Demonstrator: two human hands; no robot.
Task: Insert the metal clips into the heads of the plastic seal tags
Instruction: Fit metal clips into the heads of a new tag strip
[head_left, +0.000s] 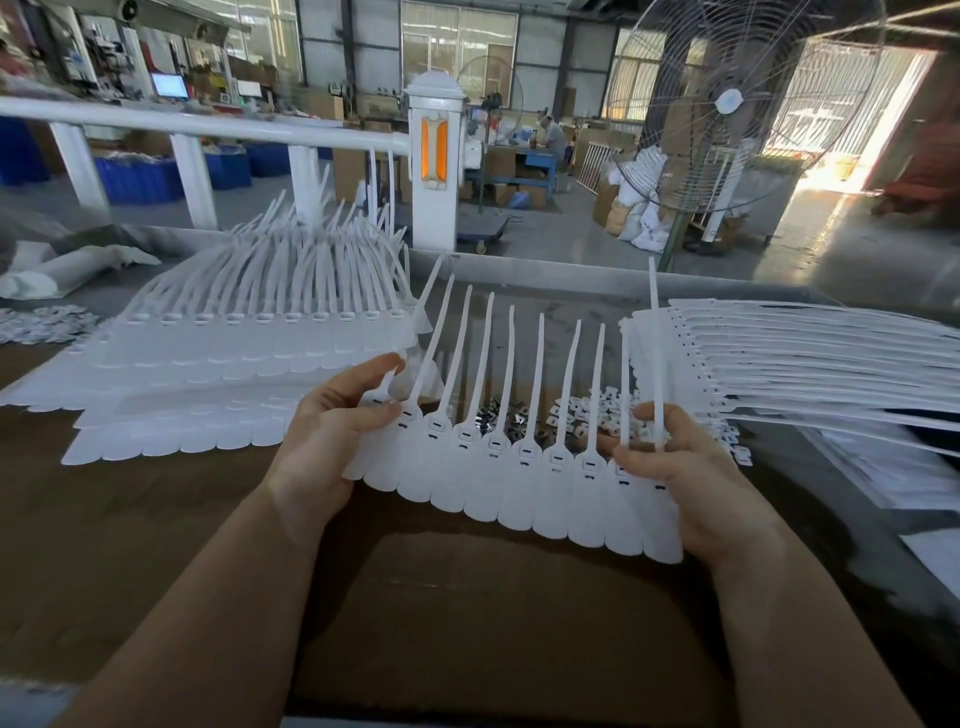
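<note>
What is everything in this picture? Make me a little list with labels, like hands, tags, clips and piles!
left hand: grips the left end of the tag strip
right hand: grips the strip's right end
tag strip: white, joined tags, tails pointing up, held above the table
clips: small metal pile on the table behind the strip
left pile: stacked white strips
right pile: strips with tails pointing right
fan: big, standing behind the table

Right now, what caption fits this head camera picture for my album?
Left hand and right hand hold a strip of white seal tags above scattered metal clips.
</note>
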